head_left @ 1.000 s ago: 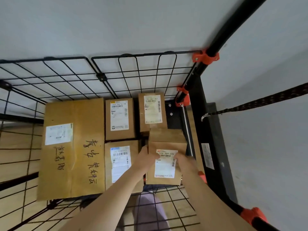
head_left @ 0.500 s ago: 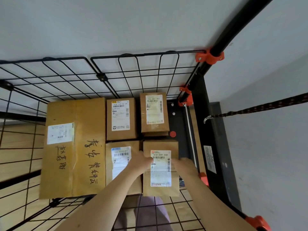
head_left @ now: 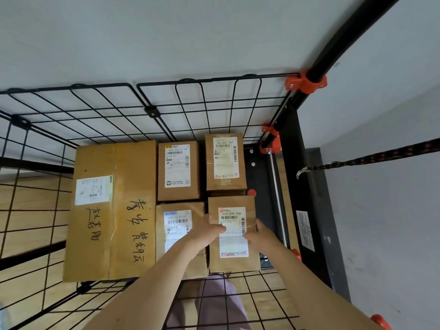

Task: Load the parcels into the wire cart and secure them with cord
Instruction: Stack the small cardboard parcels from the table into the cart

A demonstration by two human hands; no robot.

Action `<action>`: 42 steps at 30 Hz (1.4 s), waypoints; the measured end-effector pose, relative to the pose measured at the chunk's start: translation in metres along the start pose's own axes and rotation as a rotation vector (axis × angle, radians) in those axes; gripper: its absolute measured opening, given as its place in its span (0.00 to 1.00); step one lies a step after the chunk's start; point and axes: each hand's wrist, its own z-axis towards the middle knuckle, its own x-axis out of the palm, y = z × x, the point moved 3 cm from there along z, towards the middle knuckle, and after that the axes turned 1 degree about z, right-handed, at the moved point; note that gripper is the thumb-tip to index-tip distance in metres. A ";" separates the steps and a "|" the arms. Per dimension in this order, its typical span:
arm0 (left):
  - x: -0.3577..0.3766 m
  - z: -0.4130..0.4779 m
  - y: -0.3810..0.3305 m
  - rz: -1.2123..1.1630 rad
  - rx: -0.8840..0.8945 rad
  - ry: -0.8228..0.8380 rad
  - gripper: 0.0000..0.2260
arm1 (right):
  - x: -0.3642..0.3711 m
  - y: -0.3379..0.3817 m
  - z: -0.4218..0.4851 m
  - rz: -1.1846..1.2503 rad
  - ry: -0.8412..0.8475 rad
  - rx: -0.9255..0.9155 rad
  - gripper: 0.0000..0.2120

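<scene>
Well, both hands have the parcel (head_left: 235, 246) between them. The left hand (head_left: 208, 231) takes its left edge and the right hand (head_left: 260, 234) its right edge, each with a thumb laid on the label and the fingers curled down the side, out of sight. The parcel lies label up in the near right corner of the cart (head_left: 209, 101), touching the near middle box (head_left: 178, 236) and just short of the far right box (head_left: 225, 160).

To my eye this is the setting-down. The good way is to let it sit flat, nudge it left until it is tight against its neighbour, then draw the fingers straight up so nothing tips or drags. The left fingers look wedged in the seam between two boxes, so that side wants the slower release. A level top across the load would give the cord (head_left: 357, 160) something even to bear on.

Plenty I cannot see. Whether the parcel rests on the cart floor or on another box is hidden. A lower edge shows under the far right box, but I cannot tell what it belongs to. The cord runs off to the right with its hook (head_left: 300, 173) free in the air near the black post (head_left: 292, 186), and its other end is cut off. The cart's left side runs out of view past the big box (head_left: 112, 210), and the small print on the labels is unreadable.
</scene>
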 end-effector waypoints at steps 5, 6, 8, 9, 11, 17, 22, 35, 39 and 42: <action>-0.005 -0.007 -0.002 0.070 0.089 -0.006 0.29 | -0.001 0.007 -0.011 -0.096 -0.084 -0.003 0.22; -0.009 -0.009 -0.001 0.097 0.107 -0.031 0.28 | -0.002 0.008 -0.015 -0.126 -0.109 -0.012 0.23; -0.019 -0.016 0.004 0.157 0.124 -0.080 0.26 | -0.004 0.010 -0.023 -0.163 -0.143 -0.039 0.23; -0.024 -0.021 0.006 0.184 0.129 -0.094 0.24 | -0.004 0.011 -0.029 -0.171 -0.150 -0.047 0.23; -0.035 -0.034 0.010 0.225 0.146 -0.109 0.21 | -0.003 0.017 -0.040 -0.198 -0.151 -0.059 0.21; -0.077 -0.078 0.019 0.262 0.250 -0.182 0.19 | 0.016 0.052 -0.087 -0.208 -0.143 -0.137 0.21; -0.115 -0.135 0.034 0.287 0.349 -0.260 0.08 | 0.056 0.100 -0.152 -0.328 -0.184 -0.282 0.16; -0.240 -0.308 0.154 0.352 0.750 -0.655 0.15 | 0.231 0.178 -0.302 -0.262 -0.309 -0.716 0.14; -0.279 -0.349 0.204 0.328 0.793 -0.732 0.15 | 0.293 0.196 -0.338 -0.278 -0.334 -0.807 0.13; -0.307 -0.374 0.244 0.325 0.800 -0.803 0.15 | 0.338 0.209 -0.361 -0.265 -0.335 -0.887 0.12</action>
